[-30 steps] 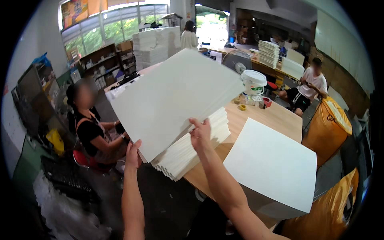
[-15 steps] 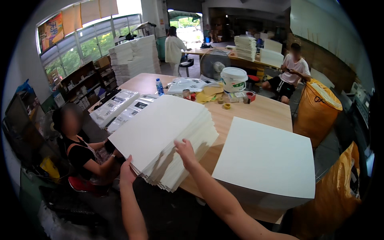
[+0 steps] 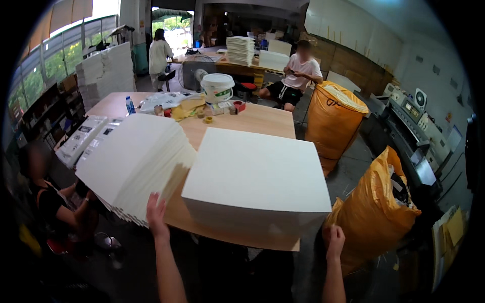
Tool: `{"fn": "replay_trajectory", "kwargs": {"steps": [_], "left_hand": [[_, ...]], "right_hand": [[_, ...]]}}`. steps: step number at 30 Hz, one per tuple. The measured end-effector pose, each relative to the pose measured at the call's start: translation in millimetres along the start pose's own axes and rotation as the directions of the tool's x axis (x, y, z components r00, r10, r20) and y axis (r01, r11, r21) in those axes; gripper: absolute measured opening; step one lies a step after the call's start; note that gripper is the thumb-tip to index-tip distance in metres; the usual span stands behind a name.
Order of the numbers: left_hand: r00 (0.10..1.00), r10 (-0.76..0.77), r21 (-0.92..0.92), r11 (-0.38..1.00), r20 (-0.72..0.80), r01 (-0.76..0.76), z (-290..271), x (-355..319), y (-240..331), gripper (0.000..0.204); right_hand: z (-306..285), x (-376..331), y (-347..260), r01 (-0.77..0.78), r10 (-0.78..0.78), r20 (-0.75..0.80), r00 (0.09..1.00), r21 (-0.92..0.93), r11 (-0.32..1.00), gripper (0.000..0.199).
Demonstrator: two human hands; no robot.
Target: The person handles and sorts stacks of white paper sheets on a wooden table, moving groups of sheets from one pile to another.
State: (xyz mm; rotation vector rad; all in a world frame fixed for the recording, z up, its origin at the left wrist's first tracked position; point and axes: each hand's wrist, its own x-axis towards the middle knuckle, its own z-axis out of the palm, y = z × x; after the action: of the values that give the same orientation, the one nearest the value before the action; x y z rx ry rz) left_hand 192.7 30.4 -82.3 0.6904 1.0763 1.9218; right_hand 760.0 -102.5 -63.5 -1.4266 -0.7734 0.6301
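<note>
A tall, squared stack of white sheets [image 3: 257, 169] stands on the near edge of the table. Left of it, a fanned, slanting stack of white sheets [image 3: 126, 156] leans over the table edge. My left hand [image 3: 157, 216] is raised at the near edge of the fanned stack, its fingers stretched out and apart; whether it touches the sheets I cannot tell. Just below the near right corner of the squared stack is my right hand [image 3: 334, 243], its fingers curled in, with nothing visible in them.
Orange sacks [image 3: 333, 131] stand right of the table [image 3: 273, 118]. On its far side are a white bucket [image 3: 217, 88], tape rolls and plastic packets. A seated person [image 3: 55, 202] is close on the left; another person [image 3: 298, 76] sits beyond the table, and one stands farther back.
My view has turned right. My left hand has come off the fanned stack's left corner and opened near its front edge. My right hand has moved from that stack to the squared stack's right corner.
</note>
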Motion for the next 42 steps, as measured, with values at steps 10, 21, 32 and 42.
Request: {"fn": "replay_trajectory", "kwargs": {"steps": [10, 21, 32, 42], "left_hand": [[0.993, 0.120, 0.157, 0.981, -0.019, -0.116, 118, 0, -40, 0.043], [0.969, 0.248, 0.256, 0.937, -0.003, -0.239, 96, 25, -74, 0.041], [0.963, 0.266, 0.197, 0.943, 0.030, -0.267, 102, 9, -66, 0.041], [0.984, 0.102, 0.135, 0.983, 0.146, -0.122, 103, 11, -57, 0.049]], "right_hand": [[74, 70, 6, 0.101, -0.131, 0.064, 0.989, 0.349, 0.932, 0.054], [83, 79, 25, 0.366, -0.351, -0.123, 0.928, 0.136, 0.920, 0.051], [79, 75, 17, 0.196, -0.178, -0.087, 0.980, 0.292, 0.936, 0.063], [78, 100, 39, 0.341, -0.336, -0.243, 0.910, -0.024, 0.940, 0.056]]}}
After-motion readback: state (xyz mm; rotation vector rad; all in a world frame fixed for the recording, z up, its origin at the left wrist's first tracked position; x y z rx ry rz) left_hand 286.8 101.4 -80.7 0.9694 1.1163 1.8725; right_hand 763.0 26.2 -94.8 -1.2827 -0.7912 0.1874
